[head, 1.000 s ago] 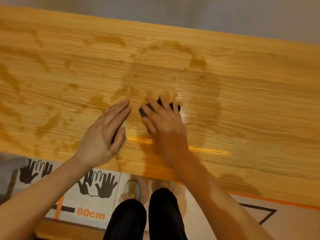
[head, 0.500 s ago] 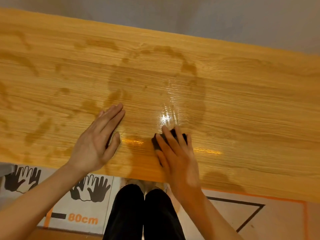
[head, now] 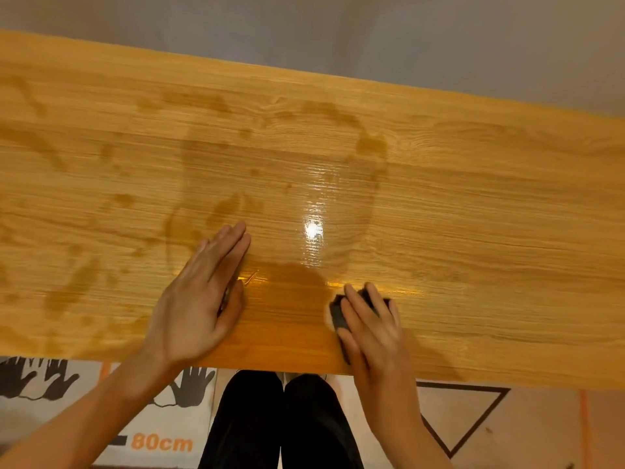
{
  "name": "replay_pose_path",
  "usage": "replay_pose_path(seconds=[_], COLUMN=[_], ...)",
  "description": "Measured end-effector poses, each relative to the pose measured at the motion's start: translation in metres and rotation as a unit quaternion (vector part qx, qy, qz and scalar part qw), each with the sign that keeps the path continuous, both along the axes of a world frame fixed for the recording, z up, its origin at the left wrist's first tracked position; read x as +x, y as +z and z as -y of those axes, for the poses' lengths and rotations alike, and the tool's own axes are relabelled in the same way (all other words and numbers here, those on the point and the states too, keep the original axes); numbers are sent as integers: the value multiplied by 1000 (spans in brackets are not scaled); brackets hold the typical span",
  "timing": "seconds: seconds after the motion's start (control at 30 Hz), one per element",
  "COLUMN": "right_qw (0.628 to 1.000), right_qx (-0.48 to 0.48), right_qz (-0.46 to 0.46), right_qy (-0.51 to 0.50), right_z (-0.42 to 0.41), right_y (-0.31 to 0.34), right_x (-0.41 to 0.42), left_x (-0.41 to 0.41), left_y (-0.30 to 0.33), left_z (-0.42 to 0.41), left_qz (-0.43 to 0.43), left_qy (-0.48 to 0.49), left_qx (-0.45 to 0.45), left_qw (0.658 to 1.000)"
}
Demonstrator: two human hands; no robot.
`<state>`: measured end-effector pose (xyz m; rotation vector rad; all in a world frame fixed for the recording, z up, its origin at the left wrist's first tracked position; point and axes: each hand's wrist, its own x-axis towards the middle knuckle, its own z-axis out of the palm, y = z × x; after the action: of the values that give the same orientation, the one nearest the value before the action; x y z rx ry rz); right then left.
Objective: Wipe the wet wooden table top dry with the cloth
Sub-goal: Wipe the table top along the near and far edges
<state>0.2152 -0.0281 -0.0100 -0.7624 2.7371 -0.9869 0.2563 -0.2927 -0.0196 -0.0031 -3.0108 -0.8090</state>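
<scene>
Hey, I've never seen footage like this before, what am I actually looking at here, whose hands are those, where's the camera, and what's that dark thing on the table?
There is no machine here. A person wears a wide-angle camera on the head, so you look forward and down at their own two bare hands. This is the only view.

The big orange-brown surface is a wooden table top. The darker blotches and streaks on it are wet patches, and the bright spot is a light reflecting off the wet wood.

The left hand lies flat on the table with straight fingers and holds nothing. The right hand presses down on a small dark cloth near the table's near edge; only a little of the cloth shows from under the fingers.

Below the table edge you see the person's dark trousers and a floor mat printed with hand outlines and "80cm".
</scene>
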Motion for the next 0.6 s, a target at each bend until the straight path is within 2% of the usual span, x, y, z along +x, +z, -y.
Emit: replay_pose_path(seconds=[0.2,0.27,0.33,0.43,0.5,0.6], right_qw=[990,986,988,998,999,986], right_qx=[-13,-23,-18,4,24,18], right_qz=[11,6,12,-7,-2,24], right_qy=[-141,-167,-155,-69,-43,-166], right_z=[60,64,55,38,26,13], right_y=[7,8,5,3,6,17], right_x=[-117,-114,-75,-22,-35,-83], left_x=[1,0,-5,-35,-65,-102], left_y=[3,6,11,14,11,4], left_z=[-2,-2,2,16,27,41], left_qz=[15,16,25,27,3,-5], left_qy=[10,9,11,30,62,100], left_qx=[18,26,43,53,32,8], left_qw=[1000,999,999,998,998,995])
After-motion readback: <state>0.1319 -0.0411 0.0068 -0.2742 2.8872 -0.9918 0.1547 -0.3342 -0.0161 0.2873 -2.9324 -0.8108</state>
